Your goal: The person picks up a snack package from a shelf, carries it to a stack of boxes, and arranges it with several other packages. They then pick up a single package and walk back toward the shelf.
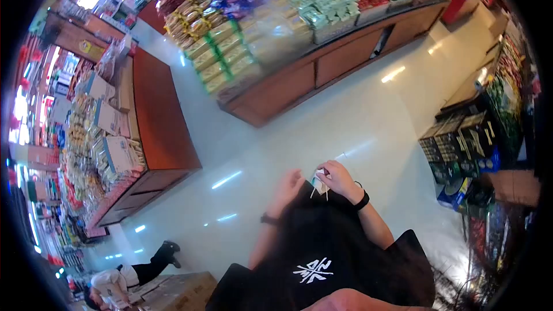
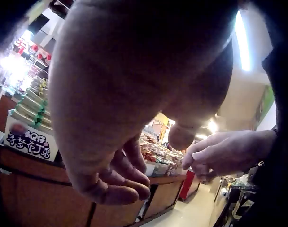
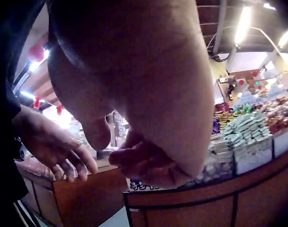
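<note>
My left hand (image 1: 287, 189) is held out in front of my body, slightly blurred, its fingers loosely bent with nothing between them. Close beside it is my right hand (image 1: 340, 179), fingers loosely curled; the right wrist view shows no thing between thumb and fingers. In the head view its fingertips overlap a small pale thing (image 1: 318, 183) of unclear kind, with white cords (image 1: 313, 193) hanging below. Both wrists wear dark bands. Below the hands spreads my black shirt (image 1: 276, 276) with a white print.
A wooden display counter (image 1: 305, 78) heaped with packaged goods (image 1: 325, 0) stands ahead. Another counter (image 1: 164, 115) with goods is at the left. Stacked dark boxes (image 1: 458, 138) stand at the right on the shiny floor (image 1: 242, 144). A person (image 1: 124, 279) is at the lower left beside a carton (image 1: 178, 291).
</note>
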A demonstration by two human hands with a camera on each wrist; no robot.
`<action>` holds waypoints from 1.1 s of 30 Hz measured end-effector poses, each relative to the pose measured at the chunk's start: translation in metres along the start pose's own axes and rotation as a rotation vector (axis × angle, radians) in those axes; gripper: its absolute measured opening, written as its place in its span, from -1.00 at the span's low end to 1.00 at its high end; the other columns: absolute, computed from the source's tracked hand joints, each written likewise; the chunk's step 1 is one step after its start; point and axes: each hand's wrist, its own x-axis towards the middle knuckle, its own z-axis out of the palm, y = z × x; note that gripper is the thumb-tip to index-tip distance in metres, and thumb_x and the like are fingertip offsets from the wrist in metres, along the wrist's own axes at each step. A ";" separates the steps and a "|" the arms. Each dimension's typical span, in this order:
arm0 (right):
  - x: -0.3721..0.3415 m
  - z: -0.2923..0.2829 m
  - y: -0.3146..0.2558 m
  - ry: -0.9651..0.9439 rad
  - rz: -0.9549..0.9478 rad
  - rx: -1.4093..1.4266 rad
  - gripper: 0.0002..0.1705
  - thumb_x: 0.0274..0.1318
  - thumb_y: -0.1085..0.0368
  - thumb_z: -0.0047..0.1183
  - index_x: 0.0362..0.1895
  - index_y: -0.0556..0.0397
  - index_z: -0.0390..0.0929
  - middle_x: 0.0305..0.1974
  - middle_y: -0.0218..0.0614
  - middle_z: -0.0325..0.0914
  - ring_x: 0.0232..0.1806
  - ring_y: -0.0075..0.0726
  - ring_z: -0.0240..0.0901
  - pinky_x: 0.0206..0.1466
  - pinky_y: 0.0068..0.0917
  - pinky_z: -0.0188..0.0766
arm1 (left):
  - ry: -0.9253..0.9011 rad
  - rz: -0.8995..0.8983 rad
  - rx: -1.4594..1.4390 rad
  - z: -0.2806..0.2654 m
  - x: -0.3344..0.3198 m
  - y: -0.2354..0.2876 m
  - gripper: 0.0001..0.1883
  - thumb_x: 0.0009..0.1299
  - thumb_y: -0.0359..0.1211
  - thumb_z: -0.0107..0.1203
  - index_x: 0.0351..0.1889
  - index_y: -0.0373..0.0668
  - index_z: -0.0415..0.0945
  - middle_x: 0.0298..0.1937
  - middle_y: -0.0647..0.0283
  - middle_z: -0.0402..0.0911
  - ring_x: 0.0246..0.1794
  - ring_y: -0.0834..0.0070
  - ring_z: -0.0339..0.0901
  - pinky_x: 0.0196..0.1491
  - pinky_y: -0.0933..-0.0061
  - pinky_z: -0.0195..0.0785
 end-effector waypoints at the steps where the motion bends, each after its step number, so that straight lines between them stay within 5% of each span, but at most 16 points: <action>1: 0.010 0.001 -0.001 -0.020 -0.002 0.019 -0.79 0.12 0.25 0.19 -0.21 0.08 0.59 -0.38 -0.21 0.50 -0.31 -0.14 0.46 -0.19 -0.27 0.43 | 0.024 0.010 -0.013 -0.006 0.004 0.000 -0.59 0.43 -0.24 0.16 0.15 -0.24 0.43 -0.09 0.06 0.62 -0.11 0.29 0.61 -0.03 0.31 0.49; 15: 0.153 0.046 0.002 -0.203 0.088 0.059 -0.73 0.13 0.23 0.19 -0.14 0.12 0.60 -0.40 -0.23 0.50 -0.34 -0.22 0.47 -0.20 -0.33 0.45 | 0.227 -0.055 -0.057 -0.100 0.107 -0.055 -0.64 0.41 -0.30 0.16 0.09 -0.28 0.47 -0.13 0.13 0.67 -0.16 0.41 0.62 -0.09 0.39 0.48; 18: 0.199 0.066 -0.006 -0.184 0.120 0.070 -0.72 0.15 0.23 0.18 -0.12 0.13 0.60 -0.38 -0.24 0.52 -0.34 -0.28 0.48 -0.20 -0.37 0.46 | 0.233 0.001 0.061 -0.154 0.151 -0.057 -0.67 0.41 -0.31 0.16 0.08 -0.25 0.48 -0.14 0.18 0.66 -0.18 0.47 0.59 -0.10 0.41 0.46; 24: 0.308 0.114 -0.021 -0.084 0.149 0.120 -0.71 0.18 0.25 0.17 -0.06 0.14 0.59 -0.30 -0.25 0.54 -0.33 -0.35 0.48 -0.21 -0.41 0.46 | 0.445 0.019 -0.339 -0.252 0.240 -0.037 -0.55 0.41 -0.29 0.18 0.21 -0.19 0.38 -0.02 0.28 0.54 -0.12 0.52 0.49 -0.12 0.46 0.43; 31: 0.457 0.141 -0.092 0.022 0.002 0.185 -0.56 0.15 0.31 0.19 0.11 0.16 0.48 -0.15 -0.18 0.52 -0.25 -0.34 0.51 -0.18 -0.43 0.49 | 0.508 0.078 -0.109 -0.359 0.316 -0.084 -0.38 0.40 -0.27 0.21 0.35 -0.21 0.21 0.15 0.16 0.41 -0.08 0.49 0.49 -0.13 0.46 0.43; 33: 0.491 0.148 -0.101 -0.009 0.099 0.271 -0.47 0.18 0.29 0.19 0.21 0.15 0.39 0.01 -0.19 0.50 -0.15 -0.36 0.52 -0.12 -0.44 0.49 | 0.510 0.101 -0.123 -0.375 0.334 -0.091 -0.36 0.39 -0.26 0.21 0.37 -0.23 0.20 0.17 0.12 0.40 -0.06 0.45 0.49 -0.09 0.42 0.44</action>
